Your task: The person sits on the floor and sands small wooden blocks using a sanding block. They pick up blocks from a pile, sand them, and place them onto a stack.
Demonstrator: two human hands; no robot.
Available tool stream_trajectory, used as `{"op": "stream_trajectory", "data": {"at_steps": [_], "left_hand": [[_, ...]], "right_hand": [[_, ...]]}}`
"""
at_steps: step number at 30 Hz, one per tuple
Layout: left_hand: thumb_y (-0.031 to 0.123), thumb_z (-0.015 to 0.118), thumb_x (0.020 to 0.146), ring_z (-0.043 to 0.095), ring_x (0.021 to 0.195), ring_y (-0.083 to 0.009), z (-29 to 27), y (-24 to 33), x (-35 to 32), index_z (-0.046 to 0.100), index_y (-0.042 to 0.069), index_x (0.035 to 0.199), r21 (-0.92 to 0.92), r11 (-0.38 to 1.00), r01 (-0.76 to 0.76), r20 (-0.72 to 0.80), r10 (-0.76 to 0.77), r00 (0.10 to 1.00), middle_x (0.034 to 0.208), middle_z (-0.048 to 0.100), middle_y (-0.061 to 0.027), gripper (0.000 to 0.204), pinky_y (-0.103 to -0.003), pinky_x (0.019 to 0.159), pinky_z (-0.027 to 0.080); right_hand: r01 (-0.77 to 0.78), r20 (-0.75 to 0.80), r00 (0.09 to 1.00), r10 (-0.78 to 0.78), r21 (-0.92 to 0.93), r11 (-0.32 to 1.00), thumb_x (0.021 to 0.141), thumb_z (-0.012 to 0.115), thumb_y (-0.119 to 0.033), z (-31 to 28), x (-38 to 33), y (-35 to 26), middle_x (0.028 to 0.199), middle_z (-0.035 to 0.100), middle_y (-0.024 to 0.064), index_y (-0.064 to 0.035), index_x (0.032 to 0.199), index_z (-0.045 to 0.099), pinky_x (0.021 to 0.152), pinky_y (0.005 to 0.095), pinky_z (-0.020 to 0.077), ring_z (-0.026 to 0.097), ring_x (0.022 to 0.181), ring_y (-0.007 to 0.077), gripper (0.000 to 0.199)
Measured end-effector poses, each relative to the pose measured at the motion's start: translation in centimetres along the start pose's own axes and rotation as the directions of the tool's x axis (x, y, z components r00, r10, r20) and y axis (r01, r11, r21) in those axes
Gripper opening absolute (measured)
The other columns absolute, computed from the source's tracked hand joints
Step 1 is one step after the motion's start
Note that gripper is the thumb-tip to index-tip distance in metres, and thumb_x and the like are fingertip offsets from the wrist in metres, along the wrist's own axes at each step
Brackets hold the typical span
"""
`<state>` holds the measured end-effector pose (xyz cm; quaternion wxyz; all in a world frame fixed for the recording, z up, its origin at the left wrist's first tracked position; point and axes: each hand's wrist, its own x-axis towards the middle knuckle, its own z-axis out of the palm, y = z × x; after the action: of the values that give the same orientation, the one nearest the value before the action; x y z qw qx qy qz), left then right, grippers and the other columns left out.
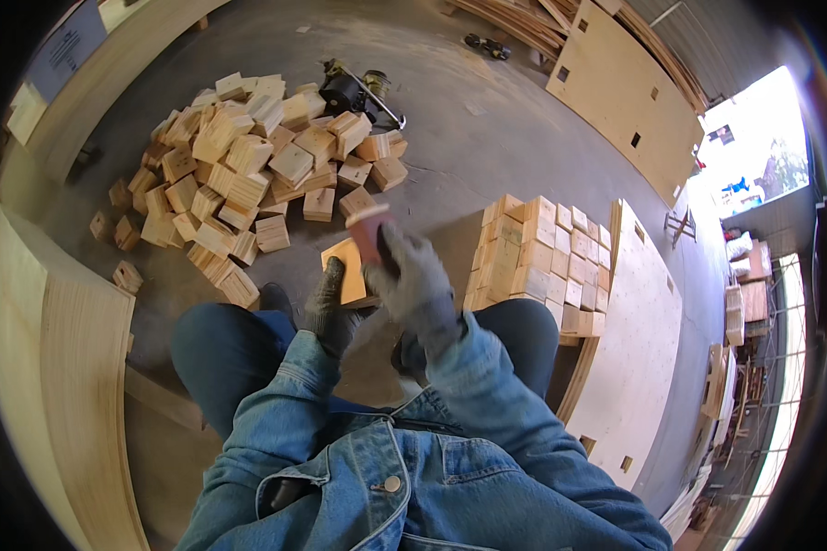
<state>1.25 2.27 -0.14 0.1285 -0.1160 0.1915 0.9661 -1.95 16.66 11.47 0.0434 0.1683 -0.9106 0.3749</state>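
Note:
My left hand point(329, 308), in a dark grey work glove, grips a pale wooden block point(347, 269) between my knees, its thumb lying along the block's left side. Just above and right of it, my right hand point(412, 278), in a lighter grey glove, is closed round a reddish-brown sanding block point(369, 233) with a pale edge. Motion blurs that hand slightly. The sanding block is raised over the far right corner of the wooden block; whether they touch is unclear.
A loose heap of wooden blocks point(248, 161) lies ahead on the left. Neatly stacked blocks point(542, 253) stand by my right knee, beside plywood panels point(629, 321). A black-and-green power tool point(354, 92) sits behind the heap. Layered plywood point(73, 367) rises at my left.

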Motion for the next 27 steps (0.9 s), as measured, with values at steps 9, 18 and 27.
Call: {"op": "stream_trajectory", "data": {"at_steps": [9,18,27], "left_hand": [[0.054,0.058,0.1,0.06,0.127,-0.0307,-0.8,0.3,1.3,0.045,0.008,0.15,0.085,0.996,-0.039,-0.028,0.041,0.999,0.142,0.058,-0.0144,0.069,-0.047,0.109,0.049],[0.054,0.06,0.099,0.062,0.123,-0.0289,0.4,-0.2,-0.4,0.046,0.007,0.148,0.025,0.994,0.107,0.037,-0.108,0.993,0.138,0.06,-0.0137,0.069,-0.049,0.104,0.051],[0.05,0.054,0.104,0.059,0.128,-0.0317,-3.8,0.0,2.1,0.046,0.008,0.148,-0.07,0.996,0.055,0.094,-0.048,0.994,0.14,0.059,-0.0145,0.061,-0.051,0.106,0.051]], "right_hand": [[0.01,0.076,0.997,-0.01,0.001,1.0,0.089,0.077,-0.026,-0.4,-5.4,-0.4,0.129,0.058,0.0328,0.005,0.142,0.052,0.099,0.0474,0.0517,0.06,0.116,0.0487,0.066],[-0.096,0.021,0.995,0.096,-0.031,0.995,0.087,0.079,-0.026,-0.8,2.6,1.5,0.127,0.061,0.029,0.0029,0.138,0.055,0.099,0.046,0.051,0.061,0.116,0.0457,0.064],[0.13,0.073,0.99,-0.124,-0.083,0.988,0.086,0.079,-0.025,-0.4,-4.2,-1.8,0.125,0.059,0.0324,0.0046,0.14,0.053,0.098,0.0487,0.052,0.062,0.113,0.0483,0.067]]}}
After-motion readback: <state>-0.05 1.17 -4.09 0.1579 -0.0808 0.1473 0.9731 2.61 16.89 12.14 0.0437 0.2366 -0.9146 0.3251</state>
